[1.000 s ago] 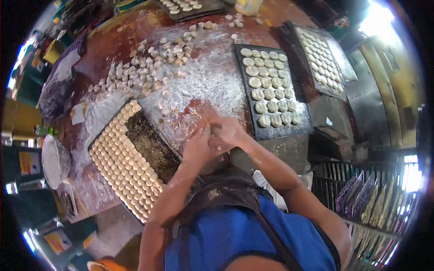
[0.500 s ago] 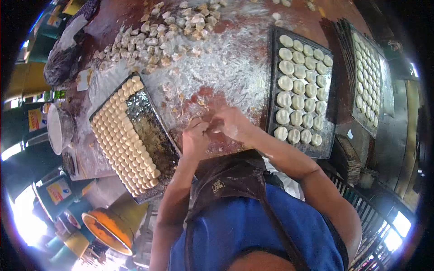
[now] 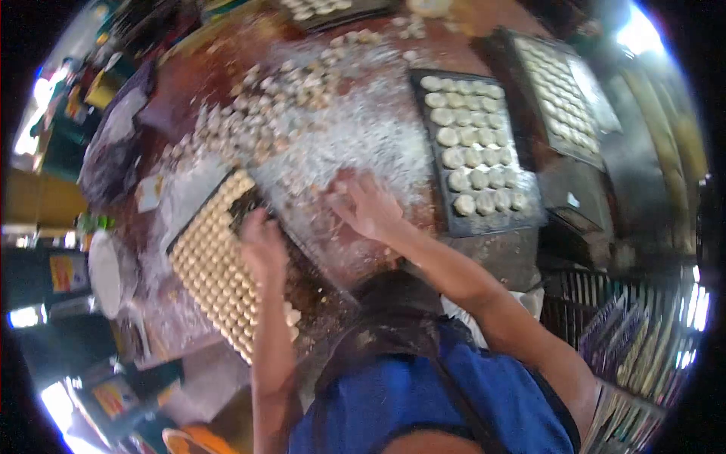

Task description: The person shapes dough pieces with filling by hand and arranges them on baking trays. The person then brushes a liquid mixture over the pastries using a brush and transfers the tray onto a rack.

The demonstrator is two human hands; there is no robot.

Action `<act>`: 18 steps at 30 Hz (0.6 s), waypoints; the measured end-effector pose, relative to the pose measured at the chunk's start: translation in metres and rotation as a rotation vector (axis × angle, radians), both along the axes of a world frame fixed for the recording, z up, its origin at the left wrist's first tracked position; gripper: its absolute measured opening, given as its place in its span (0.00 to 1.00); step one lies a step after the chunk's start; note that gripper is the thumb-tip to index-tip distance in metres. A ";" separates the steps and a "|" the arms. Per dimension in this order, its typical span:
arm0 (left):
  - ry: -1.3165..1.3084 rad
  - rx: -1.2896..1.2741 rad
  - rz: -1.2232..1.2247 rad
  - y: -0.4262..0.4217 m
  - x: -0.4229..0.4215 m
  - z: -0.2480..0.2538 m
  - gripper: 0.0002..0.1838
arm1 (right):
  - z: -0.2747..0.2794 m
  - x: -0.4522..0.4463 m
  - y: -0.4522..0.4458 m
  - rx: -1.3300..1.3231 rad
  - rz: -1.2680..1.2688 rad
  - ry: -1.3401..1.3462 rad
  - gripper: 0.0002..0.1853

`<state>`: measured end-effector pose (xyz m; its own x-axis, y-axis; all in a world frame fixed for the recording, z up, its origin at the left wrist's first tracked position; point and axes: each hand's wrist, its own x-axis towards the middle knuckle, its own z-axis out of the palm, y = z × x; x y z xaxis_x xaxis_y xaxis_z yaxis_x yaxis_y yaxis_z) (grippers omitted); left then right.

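My left hand (image 3: pixel 263 246) is over the left tray (image 3: pixel 308 257), beside its rows of small dough balls (image 3: pixel 215 265); motion blurs its fingers, and whether it holds anything cannot be made out. On the red floured table, my right hand (image 3: pixel 367 206) has its fingers spread, with no object visible in it. Many small floured dough pieces (image 3: pixel 257 113) lie scattered beyond both hands. To the right of my right hand, a dark tray (image 3: pixel 446 219) carries rows of flattened round dough pieces (image 3: pixel 478 178).
Another tray (image 3: pixel 556 91) of rounds rests at the far right, and one (image 3: pixel 340 19) is at the far edge. A pale bowl (image 3: pixel 112 274) stands at the left, near a dark plastic bag (image 3: pixel 113 151). A slatted rack (image 3: pixel 605 318) is at lower right.
My hands were together over the table near me. Now they are apart: the left has moved left over the tray, and the right has opened on the table. The view has also shifted.
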<state>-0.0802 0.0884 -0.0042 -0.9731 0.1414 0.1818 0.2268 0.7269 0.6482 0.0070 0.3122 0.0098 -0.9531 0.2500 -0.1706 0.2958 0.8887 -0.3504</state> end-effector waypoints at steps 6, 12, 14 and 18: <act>0.009 -0.505 -0.001 -0.085 -0.091 -0.014 0.14 | 0.000 0.056 0.057 -0.418 0.022 -0.166 0.24; 0.308 -0.070 0.133 -0.051 -0.111 0.002 0.13 | 0.076 0.068 0.255 -0.120 -0.645 0.375 0.16; -0.071 0.519 0.075 -0.038 -0.130 -0.016 0.14 | 0.064 0.062 0.342 0.161 -0.696 0.768 0.11; -0.175 0.081 -0.053 0.056 -0.068 0.006 0.31 | -0.013 0.055 0.440 0.265 -0.555 0.188 0.17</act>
